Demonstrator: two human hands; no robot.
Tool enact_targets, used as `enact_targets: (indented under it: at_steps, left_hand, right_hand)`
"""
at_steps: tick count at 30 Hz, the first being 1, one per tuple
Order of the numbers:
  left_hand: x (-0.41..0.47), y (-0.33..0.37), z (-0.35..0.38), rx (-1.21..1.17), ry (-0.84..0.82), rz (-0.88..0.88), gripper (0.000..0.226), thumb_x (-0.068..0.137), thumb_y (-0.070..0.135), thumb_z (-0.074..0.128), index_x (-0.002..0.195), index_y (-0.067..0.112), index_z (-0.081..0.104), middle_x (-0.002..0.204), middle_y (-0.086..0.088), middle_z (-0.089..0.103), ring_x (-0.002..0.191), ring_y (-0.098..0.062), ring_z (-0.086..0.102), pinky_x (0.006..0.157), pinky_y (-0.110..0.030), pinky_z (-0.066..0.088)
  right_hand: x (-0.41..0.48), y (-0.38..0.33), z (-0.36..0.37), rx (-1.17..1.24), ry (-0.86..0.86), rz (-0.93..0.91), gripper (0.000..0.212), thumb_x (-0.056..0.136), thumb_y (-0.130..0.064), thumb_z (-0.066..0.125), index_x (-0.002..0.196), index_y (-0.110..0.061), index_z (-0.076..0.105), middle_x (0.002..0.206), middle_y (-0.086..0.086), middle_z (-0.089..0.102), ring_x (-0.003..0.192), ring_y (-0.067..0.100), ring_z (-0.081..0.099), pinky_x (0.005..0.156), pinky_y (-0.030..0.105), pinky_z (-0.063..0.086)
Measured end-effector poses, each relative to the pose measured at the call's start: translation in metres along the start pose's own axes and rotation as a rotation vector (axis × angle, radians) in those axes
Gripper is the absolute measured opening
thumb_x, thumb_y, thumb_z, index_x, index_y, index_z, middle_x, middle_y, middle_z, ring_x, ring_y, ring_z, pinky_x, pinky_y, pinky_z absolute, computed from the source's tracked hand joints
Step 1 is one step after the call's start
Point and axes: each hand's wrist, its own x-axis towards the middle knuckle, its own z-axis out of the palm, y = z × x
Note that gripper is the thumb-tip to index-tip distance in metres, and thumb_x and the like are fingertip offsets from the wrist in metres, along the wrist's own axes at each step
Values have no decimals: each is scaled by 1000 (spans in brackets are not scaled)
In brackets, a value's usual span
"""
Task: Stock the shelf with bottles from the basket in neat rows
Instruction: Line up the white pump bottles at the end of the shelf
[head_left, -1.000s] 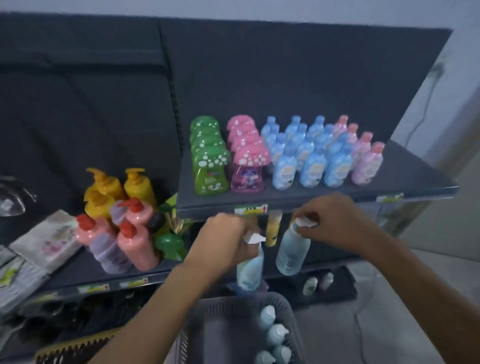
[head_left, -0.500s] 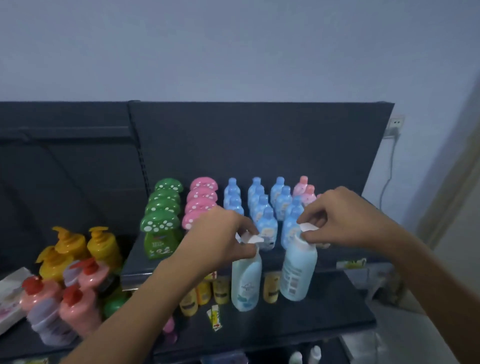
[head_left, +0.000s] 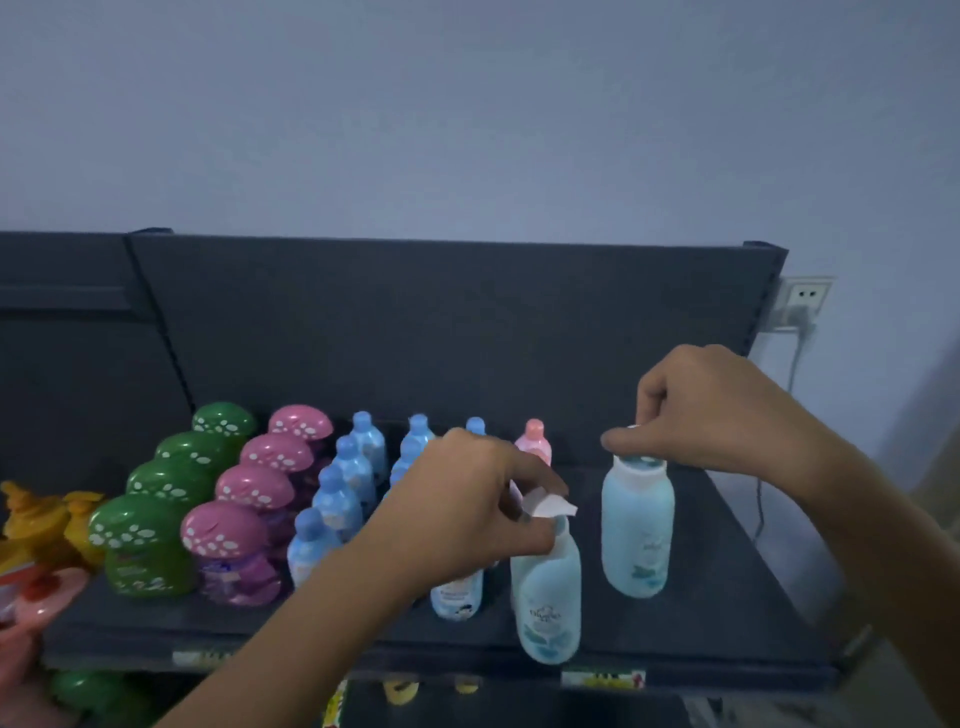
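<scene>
Pinching its pump top, the left hand (head_left: 467, 501) holds a pale-blue bottle (head_left: 545, 597) at the shelf (head_left: 727, 577) front, lower centre. The right hand (head_left: 724, 413) clamps a second bottle (head_left: 638, 530) by its cap, just right.

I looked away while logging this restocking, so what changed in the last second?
The left hand lifted its pale blue plastic bottle, and the right hand its matching bottle, from above the grey basket up to the dark shelf's right side, still gripping the tops. The mushroom-capped bottle rows stayed put.
</scene>
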Motion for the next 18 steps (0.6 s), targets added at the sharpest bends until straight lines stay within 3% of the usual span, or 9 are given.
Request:
enact_targets:
  at_steps: [2,6,11,18]
  left_hand:
    - [21,7,17,-3,-11,19,31,68,43,72,99,40,76,76,18,71,69,3,66,70,-25,55]
    - [67,13,50,28,-30,18,35,69,46,69,102,37,75,77,12,70,71,-6,65,70,-29,54]
    - [116,2,87,53,-23,-33,38,68,55,64,101,39,72,76,13,65,72,-5,63,72,-33,55]
    - [159,-24,120,115,-72,-135,34,74,46,72,108,41,71,84,11,70,75,-8,66,75,-33,57]
  right_hand:
    - [19,20,0,19,-10,43,40,66,-52,79,56,-14,71,51,-5,67,49,11,65,53,30,57]
    - [58,51,10,96,-44,131,41,64,-49,76,64,-8,73,50,1,68,43,13,65,48,24,53]
    - [105,79,40,212,-99,170,38,68,-42,70,66,-4,73,51,2,69,45,16,67,60,29,61]
    - [161,94,84,347,-124,275,26,64,-36,68,56,-12,64,53,2,70,38,14,62,56,24,56]
